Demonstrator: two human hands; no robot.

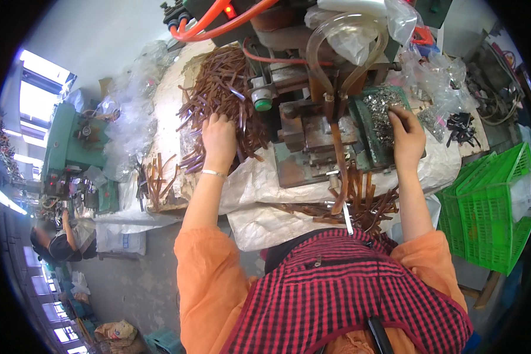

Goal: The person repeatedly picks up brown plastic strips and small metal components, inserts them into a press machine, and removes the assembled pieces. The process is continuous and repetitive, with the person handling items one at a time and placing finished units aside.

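Observation:
My left hand (219, 140) rests at the near side of a heap of flat brown strips (221, 88), fingers curled down into it; whatever they grip is hidden. At the right, my right hand (408, 140) is over a green tray (369, 133) of small shiny metal pieces (380, 112). Its thumb and forefinger come close together in a pinch, too small to show what is between them. Between my hands stands a metal press machine (301, 127). One long brown strip (338, 156) runs down its front toward me.
More brown strips (360, 203) lie by my apron. Clear plastic bags (133, 112) crowd the left, with a smaller strip bunch (157, 180) nearer. Black pieces (463, 130) lie far right, above green crates (489, 206). Orange hoses (218, 23) hang overhead. A co-worker (65, 242) sits at far left.

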